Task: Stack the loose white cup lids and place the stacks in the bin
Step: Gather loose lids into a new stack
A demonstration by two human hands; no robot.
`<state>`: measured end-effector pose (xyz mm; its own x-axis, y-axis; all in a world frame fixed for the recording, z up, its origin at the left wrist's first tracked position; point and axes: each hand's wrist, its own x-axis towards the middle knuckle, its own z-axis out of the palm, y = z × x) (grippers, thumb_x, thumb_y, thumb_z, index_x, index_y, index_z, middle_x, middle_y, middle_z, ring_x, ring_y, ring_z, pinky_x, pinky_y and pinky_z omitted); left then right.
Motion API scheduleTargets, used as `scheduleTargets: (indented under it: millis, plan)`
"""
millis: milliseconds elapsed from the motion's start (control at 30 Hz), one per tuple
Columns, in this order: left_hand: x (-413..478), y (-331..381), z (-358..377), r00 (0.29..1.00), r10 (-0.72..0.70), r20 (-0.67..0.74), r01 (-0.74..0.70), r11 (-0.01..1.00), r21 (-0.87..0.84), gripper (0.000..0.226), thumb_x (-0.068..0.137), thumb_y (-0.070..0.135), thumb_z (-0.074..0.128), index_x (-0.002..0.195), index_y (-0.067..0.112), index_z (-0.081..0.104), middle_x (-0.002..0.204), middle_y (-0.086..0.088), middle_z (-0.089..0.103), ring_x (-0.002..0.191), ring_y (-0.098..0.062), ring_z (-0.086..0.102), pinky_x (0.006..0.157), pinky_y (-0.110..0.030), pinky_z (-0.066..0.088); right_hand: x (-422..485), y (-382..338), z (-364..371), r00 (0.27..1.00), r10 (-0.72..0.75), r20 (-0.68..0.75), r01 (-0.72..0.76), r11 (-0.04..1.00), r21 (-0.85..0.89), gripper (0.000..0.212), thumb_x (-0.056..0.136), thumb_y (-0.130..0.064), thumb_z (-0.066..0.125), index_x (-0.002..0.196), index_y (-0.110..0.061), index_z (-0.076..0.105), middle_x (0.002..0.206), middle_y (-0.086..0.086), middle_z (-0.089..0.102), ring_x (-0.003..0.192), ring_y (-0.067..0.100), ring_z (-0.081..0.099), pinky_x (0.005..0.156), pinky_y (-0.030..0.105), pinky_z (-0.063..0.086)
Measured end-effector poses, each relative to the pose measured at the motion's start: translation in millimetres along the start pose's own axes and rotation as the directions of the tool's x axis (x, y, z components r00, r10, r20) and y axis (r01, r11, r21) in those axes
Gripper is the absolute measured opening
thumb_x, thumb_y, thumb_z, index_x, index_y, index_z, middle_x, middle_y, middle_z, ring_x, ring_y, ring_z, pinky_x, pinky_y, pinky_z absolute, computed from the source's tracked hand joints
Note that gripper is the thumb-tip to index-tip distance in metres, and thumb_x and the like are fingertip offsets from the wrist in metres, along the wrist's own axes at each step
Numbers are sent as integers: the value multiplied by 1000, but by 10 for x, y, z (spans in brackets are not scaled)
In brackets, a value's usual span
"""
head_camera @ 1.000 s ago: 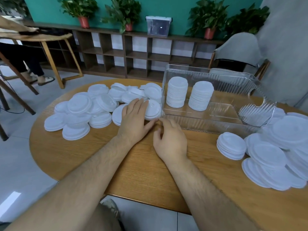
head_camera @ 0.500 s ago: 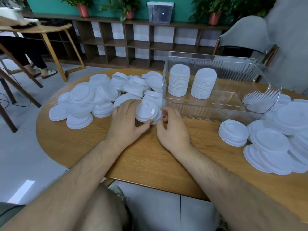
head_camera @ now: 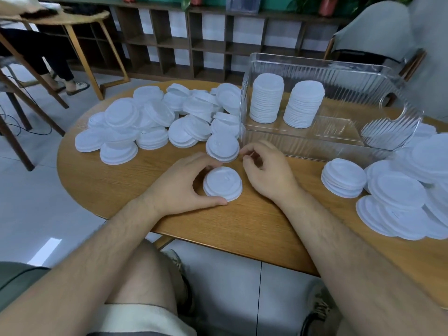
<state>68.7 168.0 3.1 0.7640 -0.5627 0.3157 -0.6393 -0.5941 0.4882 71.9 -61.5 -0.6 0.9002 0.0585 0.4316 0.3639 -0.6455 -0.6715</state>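
wooden surface (head_camera: 242,229): two stacks (head_camera: 266,103) in bin (head_camera: 339,69), heaps (head_camera: 150,122) loose beside it; left hand (head_camera: 179,187) clasps small stack (head_camera: 222,184), right hand (head_camera: 269,170) curled, hold unclear.

Plain white cup lids (head_camera: 121,112) lie heaped left and right on a honey-brown wooden table (head_camera: 242,226) with fine straight grain. A short stack of lids (head_camera: 222,184) at the near middle is the same white. The bin (head_camera: 339,76) is clear plastic, ribbed in vertical lines. Beyond stand dark brown shelves (head_camera: 179,42); the floor tiles (head_camera: 36,190) are pale grey.
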Motion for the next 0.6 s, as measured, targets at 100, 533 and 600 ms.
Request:
scheduleTargets:
  millis: [100, 533, 600]
  plan:
    - [-7, -31, 14, 998, -31, -56, 30, 999, -18, 78, 68, 73, 76, 129, 27, 59, 126, 16, 57, 118, 1, 51, 97, -13, 40, 1, 27, 37, 1000, -19, 25, 19, 1000, -14, 20, 94, -14, 63, 112, -14, 70, 103, -6, 61, 89, 1, 56, 81, 9, 43]
    - [303, -218, 162, 954, -187, -233, 187, 982, -20, 26, 99, 32, 59, 123, 23, 64, 106, 7, 68, 99, -11, 60, 87, -40, 53, 43, 111, 111, 989, 57, 139, -36, 989, -143, 44, 102, -28, 54, 145, -18, 54, 127, 0, 61, 122, 18, 50, 108, 36, 42]
    - [292, -219, 146, 946, -221, -237, 207, 975, -83, 32, 98, 30, 63, 129, 24, 63, 112, 7, 66, 102, -7, 59, 91, -32, 52, 56, 107, 96, 986, 62, 155, -42, 990, -132, 45, 102, -28, 54, 146, -19, 53, 131, -1, 61, 124, 16, 49, 110, 34, 40]
